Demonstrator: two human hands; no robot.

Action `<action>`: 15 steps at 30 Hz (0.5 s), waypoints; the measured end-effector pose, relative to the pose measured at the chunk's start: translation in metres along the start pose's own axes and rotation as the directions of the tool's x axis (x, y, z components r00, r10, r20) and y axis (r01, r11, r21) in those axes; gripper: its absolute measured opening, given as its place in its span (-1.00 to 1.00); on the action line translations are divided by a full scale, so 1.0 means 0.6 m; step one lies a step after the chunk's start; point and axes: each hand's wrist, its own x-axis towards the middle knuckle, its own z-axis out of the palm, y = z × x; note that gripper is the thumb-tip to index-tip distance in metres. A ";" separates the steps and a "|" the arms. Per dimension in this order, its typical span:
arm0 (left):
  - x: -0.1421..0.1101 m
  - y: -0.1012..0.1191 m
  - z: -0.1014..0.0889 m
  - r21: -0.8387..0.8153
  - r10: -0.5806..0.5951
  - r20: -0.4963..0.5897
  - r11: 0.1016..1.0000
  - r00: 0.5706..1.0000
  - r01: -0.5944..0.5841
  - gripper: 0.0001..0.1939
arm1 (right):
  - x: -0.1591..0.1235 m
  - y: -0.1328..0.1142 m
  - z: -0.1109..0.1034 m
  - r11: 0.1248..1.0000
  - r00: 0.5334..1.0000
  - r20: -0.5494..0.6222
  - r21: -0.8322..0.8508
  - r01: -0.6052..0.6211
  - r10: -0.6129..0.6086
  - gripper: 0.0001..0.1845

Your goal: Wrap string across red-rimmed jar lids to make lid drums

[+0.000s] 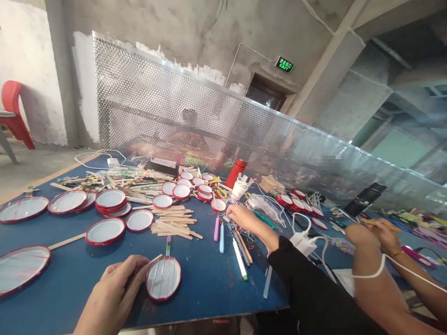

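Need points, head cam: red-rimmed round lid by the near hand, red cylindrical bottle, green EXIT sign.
Red-rimmed round lid (163, 278): head view, point on its pale face.
Red cylindrical bottle (236, 173): head view, point on its body.
Green EXIT sign (284, 64): head view, point on its lit face.

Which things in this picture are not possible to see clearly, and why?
Head view:
- Left hand: its fingers hide how the wooden stick meets the red-rimmed lid.
- Right hand: out of the frame.
- Perforated metal screen: its holes blur what is behind.
- Rubber bands: too small and tangled to count.
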 end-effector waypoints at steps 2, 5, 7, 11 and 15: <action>-0.003 0.005 0.002 -0.016 -0.003 -0.001 1.000 1.000 0.003 -0.38 | -0.021 -0.012 0.002 0.993 0.996 0.021 -0.073 0.088 -0.086 -0.67; -0.003 0.008 0.002 -0.025 -0.005 -0.011 1.000 1.000 0.005 -0.39 | -0.050 -0.044 0.012 0.953 0.967 0.050 -0.168 0.253 -0.248 -0.73; -0.002 0.008 0.002 -0.031 0.000 -0.023 1.000 1.000 -0.001 -0.39 | -0.061 -0.066 0.017 0.909 0.937 0.063 -0.225 0.350 -0.345 -0.77; 0.001 -0.007 0.006 -0.038 0.006 -0.024 0.999 1.000 -0.007 -0.41 | -0.065 -0.089 0.018 0.832 0.893 0.051 -0.343 0.436 -0.447 -0.79; 0.004 -0.041 0.015 -0.021 -0.008 0.027 1.000 1.000 0.008 -0.48 | -0.060 -0.087 0.014 0.785 0.874 0.035 -0.423 0.453 -0.485 -0.75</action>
